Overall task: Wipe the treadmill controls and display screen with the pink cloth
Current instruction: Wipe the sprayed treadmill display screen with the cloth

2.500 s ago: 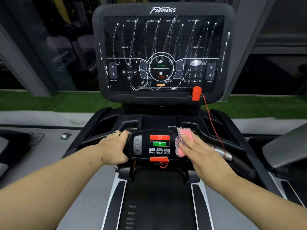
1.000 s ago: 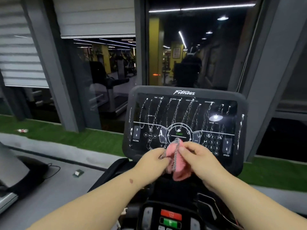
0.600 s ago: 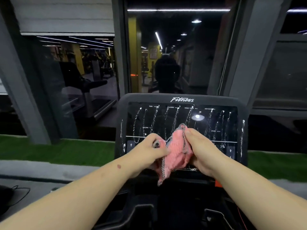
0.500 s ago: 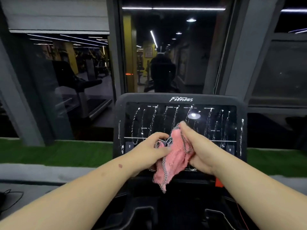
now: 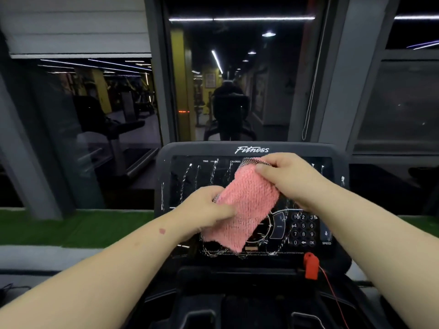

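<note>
Both hands hold the pink cloth [image 5: 244, 207] spread in front of the display screen [image 5: 306, 224]. The left hand [image 5: 204, 210] pinches its lower left edge; the right hand [image 5: 287, 179] pinches its upper corner. The console bezel reads "Fitness" [image 5: 251, 150]. Legible screen labels: "TIME", "CALORIES", "SPEED", and a numeric keypad [image 5: 303, 230] with "OK". White streaks mark the screen. A red safety clip [image 5: 311, 265] hangs below it.

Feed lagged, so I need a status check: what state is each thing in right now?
pink cloth: spread open, held before the screen
display screen: streaked with white foam lines, unwiped
left hand: pinches cloth's lower left edge
right hand: pinches cloth's top corner
red safety key: clipped in place below the screen
</note>
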The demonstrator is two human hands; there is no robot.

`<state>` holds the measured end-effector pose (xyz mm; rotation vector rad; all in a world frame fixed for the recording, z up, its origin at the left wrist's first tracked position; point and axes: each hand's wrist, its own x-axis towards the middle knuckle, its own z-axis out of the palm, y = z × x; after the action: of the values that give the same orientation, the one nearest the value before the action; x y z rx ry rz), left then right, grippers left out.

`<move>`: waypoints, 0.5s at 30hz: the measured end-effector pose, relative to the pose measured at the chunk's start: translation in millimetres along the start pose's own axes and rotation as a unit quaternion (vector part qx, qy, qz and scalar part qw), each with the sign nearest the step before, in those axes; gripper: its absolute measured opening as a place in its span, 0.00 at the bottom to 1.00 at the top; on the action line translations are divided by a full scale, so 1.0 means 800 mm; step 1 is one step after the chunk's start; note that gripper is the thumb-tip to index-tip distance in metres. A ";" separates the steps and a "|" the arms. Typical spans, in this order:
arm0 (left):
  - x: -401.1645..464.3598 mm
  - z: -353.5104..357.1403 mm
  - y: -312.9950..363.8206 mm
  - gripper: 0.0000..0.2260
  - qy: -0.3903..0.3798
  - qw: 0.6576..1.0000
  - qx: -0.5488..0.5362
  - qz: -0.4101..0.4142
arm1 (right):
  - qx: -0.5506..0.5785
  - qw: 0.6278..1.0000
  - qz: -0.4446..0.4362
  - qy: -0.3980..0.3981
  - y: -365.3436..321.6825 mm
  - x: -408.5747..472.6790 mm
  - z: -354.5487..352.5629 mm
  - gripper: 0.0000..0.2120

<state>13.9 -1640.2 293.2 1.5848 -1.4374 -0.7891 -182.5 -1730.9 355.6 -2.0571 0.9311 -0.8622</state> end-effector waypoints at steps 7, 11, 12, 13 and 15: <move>0.014 0.016 0.037 0.10 0.000 0.935 -0.323 -0.145 | -0.186 0.909 -0.373 0.024 0.028 -0.028 0.008 0.09; 0.016 0.013 0.049 0.13 0.023 0.920 -0.341 -0.192 | -0.244 0.906 -0.342 -0.048 0.060 -0.032 0.008 0.16; 0.017 0.014 0.049 0.13 0.014 0.931 -0.317 -0.180 | -0.160 0.942 -0.293 -0.007 0.060 -0.029 0.005 0.15; 0.016 0.016 0.050 0.14 -0.001 0.941 -0.295 -0.164 | -0.081 0.969 -0.232 0.018 0.060 -0.026 0.005 0.14; 0.014 0.023 0.054 0.15 -0.021 0.958 -0.253 -0.132 | 0.048 0.994 -0.086 -0.056 0.055 -0.020 0.006 0.30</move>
<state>-20.6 -1653.8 324.2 1.3711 -0.9514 -1.2402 -201.4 -1737.9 313.3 -2.1009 0.6469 -0.8537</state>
